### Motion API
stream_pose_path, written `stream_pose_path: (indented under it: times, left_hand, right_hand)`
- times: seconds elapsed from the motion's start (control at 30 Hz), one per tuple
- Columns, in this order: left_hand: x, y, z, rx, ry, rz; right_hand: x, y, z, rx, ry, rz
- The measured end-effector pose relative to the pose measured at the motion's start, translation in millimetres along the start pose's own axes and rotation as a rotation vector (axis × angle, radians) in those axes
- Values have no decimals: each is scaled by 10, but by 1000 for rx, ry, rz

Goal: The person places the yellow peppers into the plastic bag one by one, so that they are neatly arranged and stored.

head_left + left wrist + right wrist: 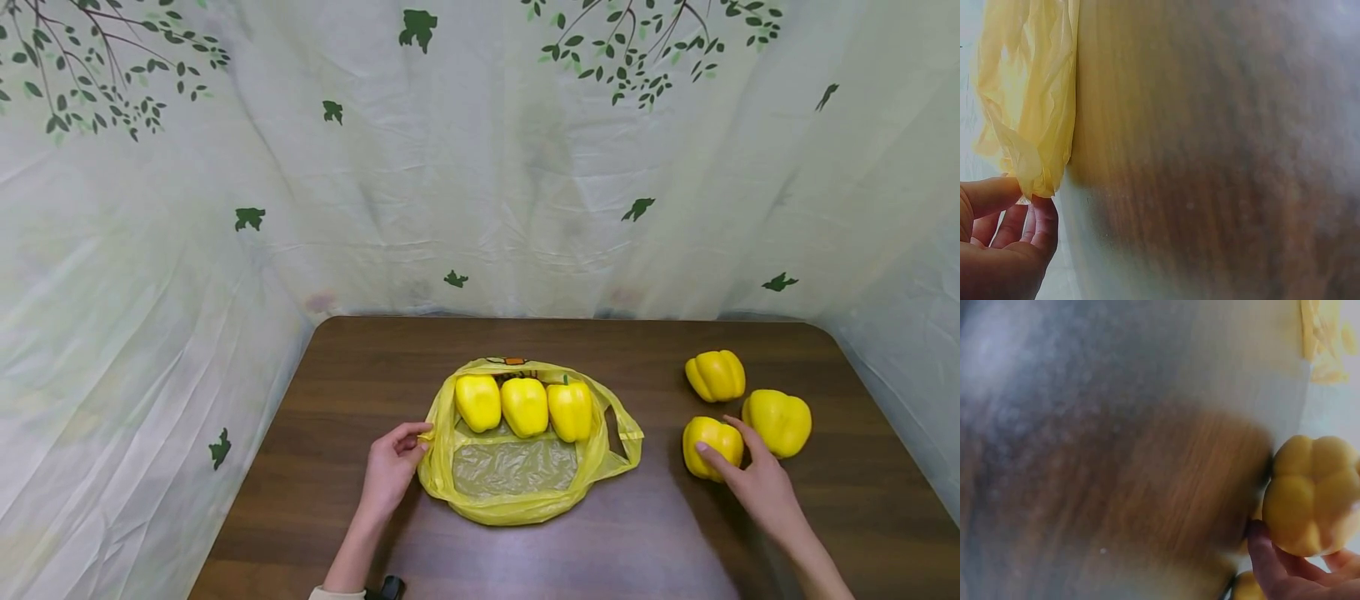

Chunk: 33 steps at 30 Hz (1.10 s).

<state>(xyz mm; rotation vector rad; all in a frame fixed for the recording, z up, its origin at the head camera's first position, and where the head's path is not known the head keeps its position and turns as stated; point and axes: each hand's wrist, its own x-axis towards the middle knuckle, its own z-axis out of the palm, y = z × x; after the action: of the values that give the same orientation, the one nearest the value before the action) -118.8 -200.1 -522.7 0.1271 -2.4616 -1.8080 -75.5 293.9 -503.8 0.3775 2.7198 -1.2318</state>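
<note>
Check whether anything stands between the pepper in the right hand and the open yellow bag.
Nothing separate visibly does: between the pepper and the yellow bag lies tabletop, then the bag's own handle loop on that side.

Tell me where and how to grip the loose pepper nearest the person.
Probably best across the rounded body of the nearest loose pepper, from above and the person's side, where the right hand meets it. Its lobed flanks bulge outward, suiting a grip on opposite sides; the neighbouring pepper crowds its right, and the third loose pepper lies behind.
</note>
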Motion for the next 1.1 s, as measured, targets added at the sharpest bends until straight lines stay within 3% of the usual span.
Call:
stream_pose_path:
  times: [0.4, 0.6, 0.8, 1.1]
  left_hand:
    - [5, -12, 2, 5, 4, 3]
    - [-2, 2, 1, 3, 2, -5]
    - [-4, 0, 10, -10, -10, 1]
    - [19, -10, 14, 0, 1, -4]
  right_hand:
    - [-49, -27, 15, -6, -17, -75]
    - [-88, -52, 6, 52, -51, -24]
    - [-160, -98, 34, 79, -14, 31]
    - [-281, -285, 67, 86, 39, -54]
